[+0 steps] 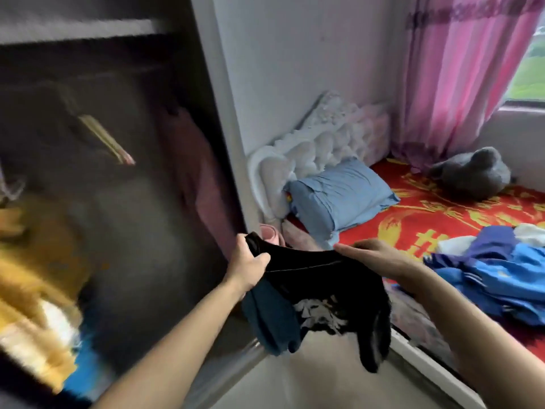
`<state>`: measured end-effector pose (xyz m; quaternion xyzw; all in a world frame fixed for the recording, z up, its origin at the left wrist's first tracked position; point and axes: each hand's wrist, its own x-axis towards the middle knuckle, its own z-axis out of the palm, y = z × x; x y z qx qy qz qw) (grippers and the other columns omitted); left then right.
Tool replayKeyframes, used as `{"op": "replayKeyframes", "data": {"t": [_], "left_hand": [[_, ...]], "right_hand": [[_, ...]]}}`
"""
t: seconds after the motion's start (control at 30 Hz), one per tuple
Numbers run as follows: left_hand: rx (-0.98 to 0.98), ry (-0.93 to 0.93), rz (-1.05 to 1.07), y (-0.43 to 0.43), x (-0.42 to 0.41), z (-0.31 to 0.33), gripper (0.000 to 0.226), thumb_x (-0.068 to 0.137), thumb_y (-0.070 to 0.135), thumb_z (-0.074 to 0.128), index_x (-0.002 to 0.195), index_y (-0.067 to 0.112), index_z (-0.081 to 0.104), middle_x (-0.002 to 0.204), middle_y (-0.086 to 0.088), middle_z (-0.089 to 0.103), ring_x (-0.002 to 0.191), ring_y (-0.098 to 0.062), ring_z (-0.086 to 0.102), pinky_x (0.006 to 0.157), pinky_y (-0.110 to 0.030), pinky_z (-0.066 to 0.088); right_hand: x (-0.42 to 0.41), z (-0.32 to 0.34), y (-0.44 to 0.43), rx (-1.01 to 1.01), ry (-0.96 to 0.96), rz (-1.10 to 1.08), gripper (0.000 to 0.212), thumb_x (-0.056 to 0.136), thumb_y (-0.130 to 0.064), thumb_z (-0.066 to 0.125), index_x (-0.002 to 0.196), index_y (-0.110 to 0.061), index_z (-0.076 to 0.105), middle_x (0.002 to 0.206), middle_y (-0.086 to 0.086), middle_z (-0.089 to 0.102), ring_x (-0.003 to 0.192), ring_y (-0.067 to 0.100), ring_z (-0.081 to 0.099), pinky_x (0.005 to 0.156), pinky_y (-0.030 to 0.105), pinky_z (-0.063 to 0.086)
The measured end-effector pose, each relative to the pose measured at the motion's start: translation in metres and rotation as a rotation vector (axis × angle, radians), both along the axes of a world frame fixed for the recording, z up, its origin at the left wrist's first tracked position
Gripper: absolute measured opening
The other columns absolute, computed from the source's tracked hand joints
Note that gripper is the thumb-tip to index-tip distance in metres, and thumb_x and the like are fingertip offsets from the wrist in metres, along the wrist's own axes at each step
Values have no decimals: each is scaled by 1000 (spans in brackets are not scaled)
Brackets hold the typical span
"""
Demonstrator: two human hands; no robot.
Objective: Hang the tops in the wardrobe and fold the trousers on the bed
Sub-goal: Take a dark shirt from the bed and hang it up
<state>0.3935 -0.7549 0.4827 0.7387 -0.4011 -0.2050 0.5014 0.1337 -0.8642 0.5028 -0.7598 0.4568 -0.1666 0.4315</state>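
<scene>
Gripping a black top [318,278] in both fists, left hand [250,262] and right hand [374,258] held it between the open wardrobe [118,172] and the bed [442,214], blue clothes [495,270] heaped just right.

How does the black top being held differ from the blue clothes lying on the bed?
The black top is held up off the bed, gripped by the left hand and touched by the right hand; the blue clothes lie in a loose heap on the red bedspread, untouched. The top is dark with a white print; the heap is bright blue with white pieces. Neither is hung or folded yet.
</scene>
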Motion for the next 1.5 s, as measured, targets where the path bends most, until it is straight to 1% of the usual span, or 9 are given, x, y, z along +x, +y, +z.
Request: {"op": "replayKeyframes", "data": {"t": [0.1, 0.17, 0.3, 0.47, 0.6, 0.83, 1.07, 1.3, 1.5], "left_hand": [[-13, -64, 219, 51, 55, 17, 19, 83, 3, 53, 93, 18, 46, 86, 1, 56, 80, -19, 52, 70, -29, 40], [-65, -56, 411, 81, 86, 30, 9, 85, 13, 54, 89, 20, 50, 82, 5, 58, 77, -20, 56, 64, -30, 40], [-64, -169, 625, 140, 154, 56, 14, 81, 34, 59, 88, 25, 50, 84, 5, 60, 75, -20, 60, 64, -33, 49], [-115, -266, 639, 178, 242, 68, 25, 81, 5, 54, 97, 21, 44, 85, 7, 51, 72, -10, 50, 59, -21, 38], [-272, -231, 689, 202, 302, 86, 23, 87, 2, 50, 96, 22, 43, 82, 9, 51, 70, -3, 49, 53, -9, 37], [-386, -212, 697, 214, 383, 92, 26, 85, -4, 53, 101, 15, 48, 92, -4, 57, 84, -23, 55, 68, -22, 40], [-471, -343, 605, 198, 431, 84, 15, 91, 5, 64, 104, 11, 61, 95, 7, 62, 86, 15, 54, 76, 2, 36], [-527, -387, 698, 199, 468, 78, 5, 95, 17, 63, 97, 21, 62, 90, 16, 66, 87, 8, 61, 76, -3, 42], [-486, -384, 853, 213, 496, 80, 11, 90, 24, 69, 91, 22, 58, 80, 8, 66, 75, 1, 62, 65, -5, 41]], "right_hand": [[77, 5, 7, -96, -17, 172, 21, 88, -34, 73, 86, -14, 74, 83, 10, 73, 71, 14, 66, 71, 34, 53], [122, 13, 20, -205, -73, 237, 8, 89, -34, 72, 84, -28, 73, 78, -5, 73, 73, 8, 68, 70, 36, 52], [219, 35, 59, -443, -144, 321, 9, 92, -41, 65, 91, -33, 70, 85, -13, 69, 84, 3, 65, 77, 31, 48], [317, 58, 90, -614, -123, 306, 30, 95, -41, 59, 68, -40, 47, 75, -14, 49, 85, 23, 60, 71, 31, 37], [394, 81, 103, -544, -135, 351, 21, 97, -42, 59, 94, -25, 72, 84, -10, 67, 88, 18, 64, 80, 36, 51], [488, 75, 122, -533, -171, 399, 40, 98, -43, 57, 59, -30, 56, 53, -21, 53, 57, -3, 50, 58, 17, 38], [550, 64, 102, -518, -86, 471, 45, 98, -45, 56, 59, -22, 58, 51, -13, 50, 52, 1, 46, 59, 24, 40], [657, 96, 99, -163, -522, 405, 20, 96, -36, 59, 90, -20, 69, 71, -7, 66, 67, 9, 63, 68, 34, 55], [747, 150, 130, 73, -747, 500, 15, 92, -26, 59, 86, -17, 70, 69, 0, 72, 67, 22, 73, 67, 36, 60]]}}
